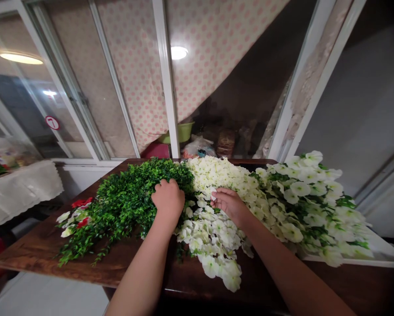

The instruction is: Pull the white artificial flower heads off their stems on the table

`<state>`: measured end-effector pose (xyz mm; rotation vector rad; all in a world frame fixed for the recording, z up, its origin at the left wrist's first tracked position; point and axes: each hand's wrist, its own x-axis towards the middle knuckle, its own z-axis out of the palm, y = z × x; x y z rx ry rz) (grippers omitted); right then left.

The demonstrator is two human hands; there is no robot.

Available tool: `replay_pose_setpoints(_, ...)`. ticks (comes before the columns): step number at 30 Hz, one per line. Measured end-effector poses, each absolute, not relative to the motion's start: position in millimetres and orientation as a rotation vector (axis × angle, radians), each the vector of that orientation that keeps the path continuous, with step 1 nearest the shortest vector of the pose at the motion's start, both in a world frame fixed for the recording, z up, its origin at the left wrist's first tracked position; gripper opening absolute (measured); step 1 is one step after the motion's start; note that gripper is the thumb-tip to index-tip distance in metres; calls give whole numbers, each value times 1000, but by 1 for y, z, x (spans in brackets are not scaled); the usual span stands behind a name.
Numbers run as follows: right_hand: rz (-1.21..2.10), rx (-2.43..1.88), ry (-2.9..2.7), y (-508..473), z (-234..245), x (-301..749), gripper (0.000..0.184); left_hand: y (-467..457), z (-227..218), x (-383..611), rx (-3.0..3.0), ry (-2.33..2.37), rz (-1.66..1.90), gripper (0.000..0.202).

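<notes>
Right up close, the left hand is curled down on a big mound of fake boxwood greenery, fingers sunk into the leaves. Can't tell if it's really gripping or just resting there. The right hand is pinched narrow, with its fingertips on a white petal at the edge of a heap of white artificial flowers. That heap sits just beside the greenery and runs into a leafier white bunch off to the right, all of it spread across a dark wooden table. A few red and white blooms poke out at the greenery's left end. Off the table to the left there's a lacy white cloth — and past the far edge, white window frames, a pink polka-dot curtain and a green basin.
</notes>
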<state>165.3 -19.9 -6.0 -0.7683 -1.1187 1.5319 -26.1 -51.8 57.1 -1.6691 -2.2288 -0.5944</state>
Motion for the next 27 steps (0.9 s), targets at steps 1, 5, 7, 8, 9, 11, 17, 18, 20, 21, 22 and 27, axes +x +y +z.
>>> replay_pose_setpoints(1,1537,-771,-1115,-20,-6,165,27,-51,57,-27,-1698,-2251,-602,28)
replay_pose_setpoints(5,1542,-788,-1099,-21,-6,165,28,-46,56,-29,-1806,-2188,-757,22)
replay_pose_setpoints(7,1536,-783,-1091,-20,-6,165,27,-44,55,-28,-1936,-2053,-945,19)
replay_pose_setpoints(8,1532,-776,-1092,-20,-6,165,26,-43,55,-26,-2023,-1969,-1068,18)
replay_pose_setpoints(9,1527,-766,-1091,-19,-6,165,26,-43,55,-24,-2121,-1883,-1209,18)
replay_pose_setpoints(11,1518,-736,-1070,-17,-6,166,26,-43,54,-19,-2312,-1726,-1562,19)
replay_pose_setpoints(17,1573,-627,-935,-19,-1,166,27,-43,53,-9,-2518,-1256,-2901,21)
replay_pose_setpoints(18,1589,-624,-930,-20,0,166,27,-42,53,-9,-2526,-1148,-3062,21)
replay_pose_setpoints(20,1622,-611,-943,-22,1,166,26,-39,54,-10,-2522,-950,-3301,21)
replay_pose_setpoints(21,1640,-596,-956,-22,1,165,25,-38,54,-11,-2515,-883,-3382,21)
replay_pose_setpoints(22,1657,-575,-970,-22,1,165,24,-37,54,-11,-2496,-842,-3448,21)
replay_pose_setpoints(27,1736,-470,-985,-23,0,163,19,-34,50,-10,-2462,-834,-3646,26)
